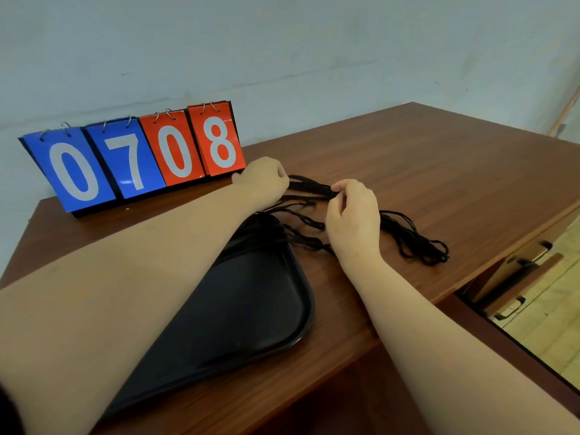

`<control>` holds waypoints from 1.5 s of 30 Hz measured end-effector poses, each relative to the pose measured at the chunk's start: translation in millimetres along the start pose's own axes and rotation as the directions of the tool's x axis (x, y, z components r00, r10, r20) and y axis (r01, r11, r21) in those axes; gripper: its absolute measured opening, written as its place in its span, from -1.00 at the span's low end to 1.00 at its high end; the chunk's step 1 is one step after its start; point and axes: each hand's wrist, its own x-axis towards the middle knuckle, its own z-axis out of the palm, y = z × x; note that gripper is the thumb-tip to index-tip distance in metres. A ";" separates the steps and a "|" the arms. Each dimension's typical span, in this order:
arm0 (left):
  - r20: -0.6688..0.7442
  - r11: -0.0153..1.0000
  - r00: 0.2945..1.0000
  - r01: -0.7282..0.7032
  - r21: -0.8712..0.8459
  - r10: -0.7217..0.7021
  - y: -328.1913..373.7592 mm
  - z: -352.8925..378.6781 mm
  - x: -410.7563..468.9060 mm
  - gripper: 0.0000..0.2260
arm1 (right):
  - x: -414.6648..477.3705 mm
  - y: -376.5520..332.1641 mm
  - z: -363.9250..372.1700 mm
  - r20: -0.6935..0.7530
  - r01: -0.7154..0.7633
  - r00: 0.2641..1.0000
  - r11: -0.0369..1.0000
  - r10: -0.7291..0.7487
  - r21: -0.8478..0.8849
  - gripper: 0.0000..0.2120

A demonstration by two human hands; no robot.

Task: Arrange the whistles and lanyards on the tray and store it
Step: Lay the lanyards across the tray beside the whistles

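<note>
A black tray (251, 315) lies on the brown wooden table (423, 171), partly under my left forearm. A bundle of black lanyards (414, 240) stretches across the table beyond the tray, with some cords trailing over the tray's far end. My left hand (263, 180) grips one end of the bundle near the scoreboard. My right hand (351, 215) pinches the cords a little to the right, between thumb and fingers. The loose loops spread out to the right of my right hand. No whistle is clearly visible.
A flip scoreboard (135, 158) reading 07 in blue and 08 in red stands at the table's back left, against the wall. The table's right edge drops to a tiled floor, where wooden drawers with black handles (518, 277) show.
</note>
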 end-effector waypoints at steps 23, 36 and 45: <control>-0.292 0.628 0.560 -0.733 0.262 0.775 34.9 -63.4 -55.6 -0.87 | -13.2 -4.1 -16.4 -0.253 0.135 0.959 0.991 -0.126 0.019 -0.71; -0.517 0.788 0.612 -0.565 0.244 0.598 -31.8 -149.4 -117.7 -0.84 | -32.4 -72.5 -72.3 0.010 0.650 0.737 0.704 -0.676 -0.285 -0.55; -0.583 0.910 0.713 -0.396 0.124 0.389 -124.8 -169.9 -189.3 -0.90 | -52.1 -88.4 -59.3 0.076 0.678 0.717 0.667 -0.693 -0.309 -0.61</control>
